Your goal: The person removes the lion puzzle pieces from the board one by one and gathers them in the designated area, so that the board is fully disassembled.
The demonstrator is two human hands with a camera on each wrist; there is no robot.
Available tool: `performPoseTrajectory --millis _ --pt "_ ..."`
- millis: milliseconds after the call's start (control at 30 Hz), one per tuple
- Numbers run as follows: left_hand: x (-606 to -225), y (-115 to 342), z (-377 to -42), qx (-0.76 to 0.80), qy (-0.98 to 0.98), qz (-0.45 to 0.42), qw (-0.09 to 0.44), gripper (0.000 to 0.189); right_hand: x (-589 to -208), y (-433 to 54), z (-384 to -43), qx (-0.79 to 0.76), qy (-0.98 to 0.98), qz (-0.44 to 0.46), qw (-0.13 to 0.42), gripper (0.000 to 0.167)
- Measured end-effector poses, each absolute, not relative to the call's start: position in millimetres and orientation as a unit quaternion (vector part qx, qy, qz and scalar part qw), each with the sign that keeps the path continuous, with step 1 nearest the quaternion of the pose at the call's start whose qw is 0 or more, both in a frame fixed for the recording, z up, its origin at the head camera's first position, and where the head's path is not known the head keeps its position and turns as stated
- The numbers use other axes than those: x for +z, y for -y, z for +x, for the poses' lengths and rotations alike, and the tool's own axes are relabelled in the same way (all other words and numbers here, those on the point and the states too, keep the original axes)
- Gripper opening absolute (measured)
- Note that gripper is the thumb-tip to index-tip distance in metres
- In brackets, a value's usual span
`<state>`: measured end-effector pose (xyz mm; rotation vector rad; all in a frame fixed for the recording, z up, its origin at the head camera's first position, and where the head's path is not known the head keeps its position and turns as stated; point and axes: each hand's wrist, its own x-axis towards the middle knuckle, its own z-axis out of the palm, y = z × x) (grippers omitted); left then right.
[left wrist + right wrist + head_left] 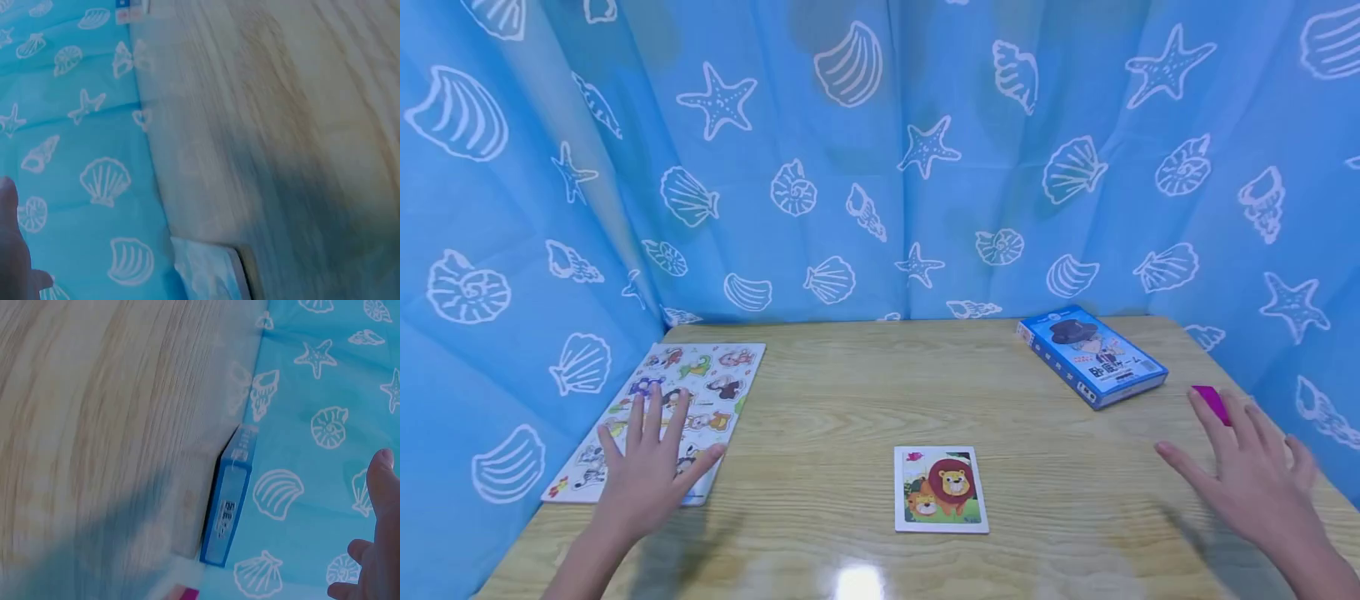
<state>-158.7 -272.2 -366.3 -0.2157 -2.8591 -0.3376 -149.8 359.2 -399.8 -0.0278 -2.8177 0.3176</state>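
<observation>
My left hand is held with its fingers spread above the near part of a white animal puzzle board, holding nothing. Over the table's right side my right hand is also spread and holds nothing; its fingers partly cover a magenta piece. Between the hands, nearer the front, lies a small white-framed lion picture puzzle. Beyond the right hand rests a blue game box with a cartoon figure in a dark hat. In the right wrist view the box appears from its side.
The wood-grain table carries all these things. A blue curtain printed with white shells and starfish stands behind it and along both sides. A bright reflection shows at the table's front.
</observation>
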Motion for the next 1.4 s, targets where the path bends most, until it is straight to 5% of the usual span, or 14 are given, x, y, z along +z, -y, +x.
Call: performPoseTrajectory --millis 600,1033,1400 --pt "-350 198 -180 -0.170 0.961 -0.218 0.012 0.076 -418 -291 -160 0.212 0.974 0.065 0.046 0.071" --pt "-352 137 -217 -0.170 0.922 -0.345 -0.042 0.042 -432 -228 -161 0.284 0.945 0.162 0.026 0.051" --pt "-357 82 -236 -0.119 0.909 -0.386 -0.101 0.036 -441 -197 -156 0.340 0.909 0.239 0.029 0.042"
